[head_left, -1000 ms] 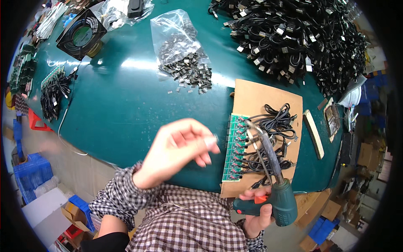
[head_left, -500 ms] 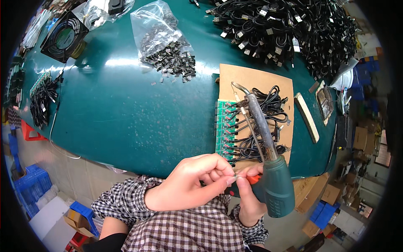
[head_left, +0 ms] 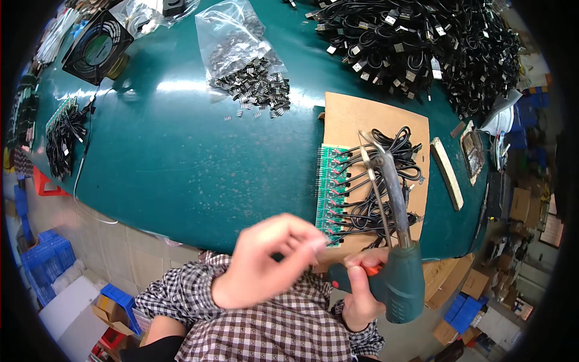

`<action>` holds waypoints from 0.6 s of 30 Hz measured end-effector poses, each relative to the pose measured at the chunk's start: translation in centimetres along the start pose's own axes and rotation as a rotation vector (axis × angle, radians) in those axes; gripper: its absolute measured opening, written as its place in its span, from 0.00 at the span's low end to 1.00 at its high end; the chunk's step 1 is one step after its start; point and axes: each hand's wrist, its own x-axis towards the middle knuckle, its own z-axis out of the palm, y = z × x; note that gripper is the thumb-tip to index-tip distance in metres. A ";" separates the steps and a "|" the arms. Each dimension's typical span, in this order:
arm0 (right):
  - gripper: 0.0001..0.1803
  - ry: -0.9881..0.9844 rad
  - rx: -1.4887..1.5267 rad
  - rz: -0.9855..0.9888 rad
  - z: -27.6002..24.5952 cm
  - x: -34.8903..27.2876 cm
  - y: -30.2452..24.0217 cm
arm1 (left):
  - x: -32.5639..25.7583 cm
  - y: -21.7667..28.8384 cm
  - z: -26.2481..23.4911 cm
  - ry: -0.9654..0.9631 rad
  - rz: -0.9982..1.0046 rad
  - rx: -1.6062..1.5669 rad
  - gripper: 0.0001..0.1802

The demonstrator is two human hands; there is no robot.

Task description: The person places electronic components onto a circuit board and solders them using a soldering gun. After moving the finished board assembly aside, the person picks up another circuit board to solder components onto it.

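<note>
My right hand (head_left: 362,297) grips a green soldering gun (head_left: 404,288) with an orange trigger. Its long metal barrel and thin feed tube point away from me, over a brown board (head_left: 375,111). To the left of the gun, my left hand (head_left: 260,260) is raised above my lap, blurred by motion. Thumb and forefinger come together in a pinch; whatever is between them is too small to make out. Beyond the hands, a strip of green circuit boards (head_left: 330,181) lies along the board's left edge, with coiled black cables (head_left: 395,145) attached to it.
A plastic bag (head_left: 226,30) spills small connectors (head_left: 259,87) onto the green table (head_left: 199,163). Black USB cables (head_left: 410,54) are heaped at the far right. At left sit a square fan (head_left: 96,51) and wired boards (head_left: 63,139). A pale bar (head_left: 446,174) lies right of the board.
My left hand has moved away from my right fingertips, toward the left. The soldering gun has shifted slightly down in the picture, still in my right hand. The whole view has shifted slightly.
</note>
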 end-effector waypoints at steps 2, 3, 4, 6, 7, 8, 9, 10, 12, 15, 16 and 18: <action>0.13 0.056 0.043 0.011 -0.2 -0.3 0.1 | 1.2 -0.2 -0.7 0.093 -0.197 -0.108 0.05; 0.13 0.054 0.043 0.013 -0.3 -0.4 0.3 | 1.8 -0.9 -1.2 0.093 -0.218 -0.149 0.06; 0.13 0.054 0.069 -0.009 -0.5 -0.5 0.4 | 2.3 -1.6 -1.4 0.080 -0.208 -0.123 0.06; 0.12 0.053 0.095 -0.026 -0.7 -0.7 0.6 | 2.8 -2.0 -1.5 0.069 -0.199 -0.098 0.07; 0.12 0.052 0.094 -0.023 -1.0 -1.0 0.8 | 3.0 -2.1 -1.4 0.053 -0.225 -0.108 0.07; 0.12 0.057 0.088 -0.003 -1.2 -1.2 0.9 | 3.1 -2.2 -1.4 0.037 -0.250 -0.117 0.08; 0.12 0.061 0.083 0.017 -1.5 -1.5 1.1 | 3.2 -2.3 -1.3 0.038 -0.253 -0.118 0.08; 0.12 0.062 0.081 0.019 -1.7 -1.6 1.1 | 3.3 -2.2 -1.3 0.038 -0.258 -0.121 0.08; 0.12 0.059 0.063 0.018 -2.0 -1.8 1.3 | 3.5 -2.2 -1.2 0.037 -0.265 -0.124 0.08; 0.12 0.043 0.035 0.052 -2.4 -2.2 1.5 | 3.8 -2.3 -1.3 0.026 -0.263 -0.094 0.08; 0.12 0.043 0.035 0.053 -2.6 -2.3 1.6 | 4.0 -2.3 -1.3 0.018 -0.269 -0.103 0.08; 0.14 0.010 0.057 0.071 -3.1 -2.7 1.9 | 4.1 -2.3 -1.3 0.011 -0.276 -0.112 0.08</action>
